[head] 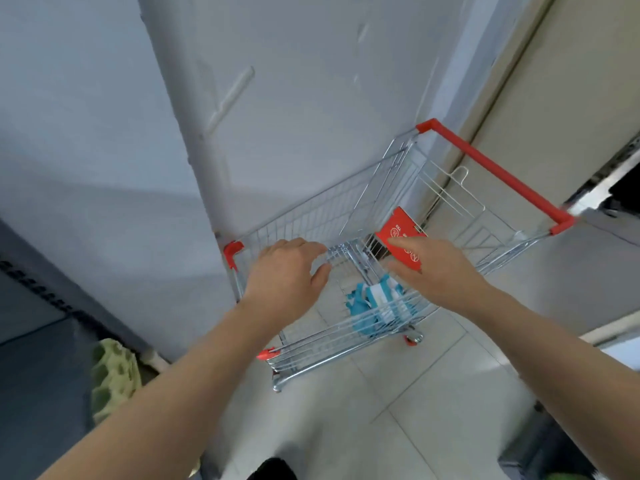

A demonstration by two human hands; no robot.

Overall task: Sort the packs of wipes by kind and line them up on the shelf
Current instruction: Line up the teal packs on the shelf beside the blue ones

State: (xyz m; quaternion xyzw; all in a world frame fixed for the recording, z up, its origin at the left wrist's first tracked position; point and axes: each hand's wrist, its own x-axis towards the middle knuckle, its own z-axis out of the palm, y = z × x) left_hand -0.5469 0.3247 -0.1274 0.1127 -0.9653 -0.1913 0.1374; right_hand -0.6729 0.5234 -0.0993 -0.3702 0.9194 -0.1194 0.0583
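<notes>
Had my right hand [440, 268] pinching 1 red pack [398, 233]; blue packs [377, 306] sat just below it mid-frame, left hand [284, 275] loose, empty.

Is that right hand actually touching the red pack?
Touching. The head view shows the right hand pinching the red pack between finger and thumb.

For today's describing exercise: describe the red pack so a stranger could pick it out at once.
Find the wire cart with the red handle, beside the grey wall. Over its basket the right hand grips a flat red pack. The packs lying below it are blue and white; this is the only red one.
</notes>
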